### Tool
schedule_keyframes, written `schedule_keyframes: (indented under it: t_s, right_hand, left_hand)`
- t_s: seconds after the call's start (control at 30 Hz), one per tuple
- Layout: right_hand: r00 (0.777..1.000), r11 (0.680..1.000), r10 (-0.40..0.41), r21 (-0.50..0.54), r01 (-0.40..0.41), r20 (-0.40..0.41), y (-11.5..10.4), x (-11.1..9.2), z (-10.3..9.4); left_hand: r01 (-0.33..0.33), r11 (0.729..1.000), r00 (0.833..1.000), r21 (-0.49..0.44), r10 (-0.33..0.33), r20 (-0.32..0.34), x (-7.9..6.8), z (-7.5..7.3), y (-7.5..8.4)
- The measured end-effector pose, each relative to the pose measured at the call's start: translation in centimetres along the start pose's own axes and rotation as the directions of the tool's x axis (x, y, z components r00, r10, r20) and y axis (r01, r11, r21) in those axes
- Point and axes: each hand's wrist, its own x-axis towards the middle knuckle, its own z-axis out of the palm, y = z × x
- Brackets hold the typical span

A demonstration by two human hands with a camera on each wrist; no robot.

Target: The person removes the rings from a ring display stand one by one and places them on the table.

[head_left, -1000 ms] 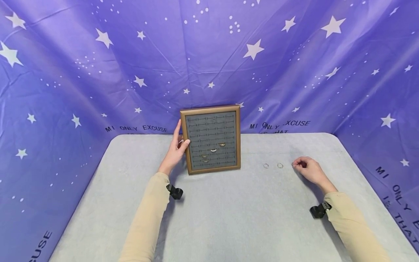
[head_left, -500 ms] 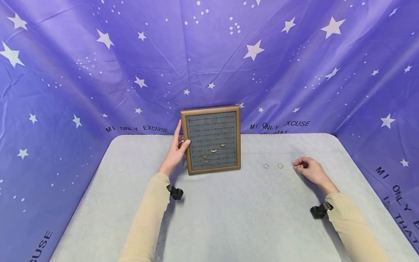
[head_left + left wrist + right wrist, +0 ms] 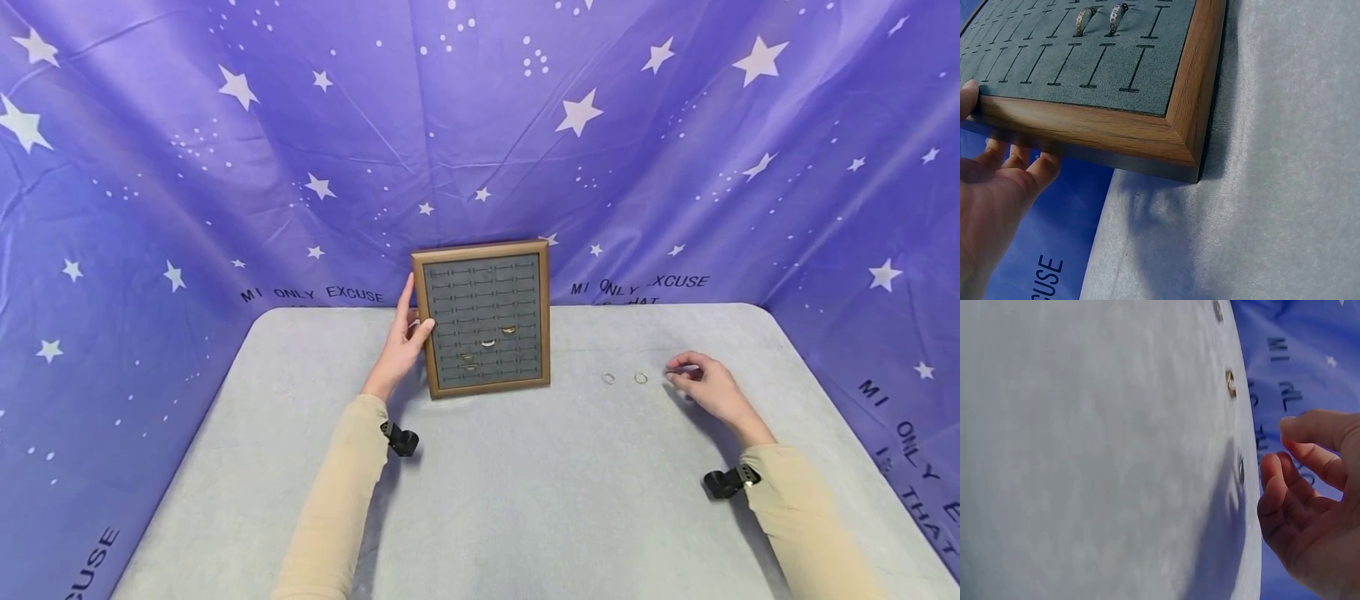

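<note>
The table before me has a pale grey, fabric-like top with rounded far corners (image 3: 570, 500). Near its back, a rectangular brown wooden frame holding a grey slotted panel (image 3: 483, 302) stands on its short edge. To the right, in a row, lie three small rings, apart: one silver-coloured (image 3: 1217, 311), one gold-coloured (image 3: 1230, 384), another silver-coloured (image 3: 1241, 469) in shadow.

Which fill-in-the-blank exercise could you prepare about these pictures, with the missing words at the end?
The left hand holds the board by its ___ side, not its right.
In the head view, it bears ___ rings.
On the table, the right wrist view shows a middle ring coloured ___.
The large white shapes on the backdrop are ___.
Missing words: left; four; gold; stars.
</note>
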Motion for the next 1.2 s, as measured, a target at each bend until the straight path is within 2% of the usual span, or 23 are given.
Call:
schedule_keyframes:
  t_s: [0.17, 0.33, 0.6, 0.83, 1.07, 1.2]
  right_hand:
    - [0.999, 0.999, -0.042, 0.013, 0.041, 0.015, -1.1, 0.1, 1.3]
    - [0.997, 0.997, -0.077, -0.018, 0.077, 0.025, -1.9, 0.3, 2.5]
    - [0.996, 0.998, -0.06, -0.008, 0.061, 0.061, -2.6, 0.1, 4.6]
    - [0.993, 0.995, -0.06, 0.081, 0.053, 0.097, -3.5, -0.2, 6.3]
    - [0.989, 0.994, -0.066, 0.091, 0.055, 0.129, -9.1, -0.7, 6.6]
    - [0.989, 0.993, -0.07, 0.104, 0.056, 0.132, -9.7, -0.3, 7.1]
  left_hand:
    - [-0.017, 1.0, 1.0, 0.001, 0.017, 0.003, 0.0, 0.0, 0.0]
    - [-0.027, 1.0, 1.0, 0.005, 0.027, 0.001, 0.1, 0.0, 0.0]
    - [-0.014, 1.0, 1.0, 0.006, 0.014, 0.0, 0.0, 0.0, 0.0]
    - [-0.011, 1.0, 1.0, -0.004, 0.011, 0.0, 0.1, 0.0, -0.1]
    - [-0.012, 1.0, 1.0, -0.012, 0.012, 0.001, 0.1, -0.1, -0.1]
    - [-0.025, 1.0, 1.0, -0.007, 0.025, 0.0, 0.1, -0.1, -0.2]
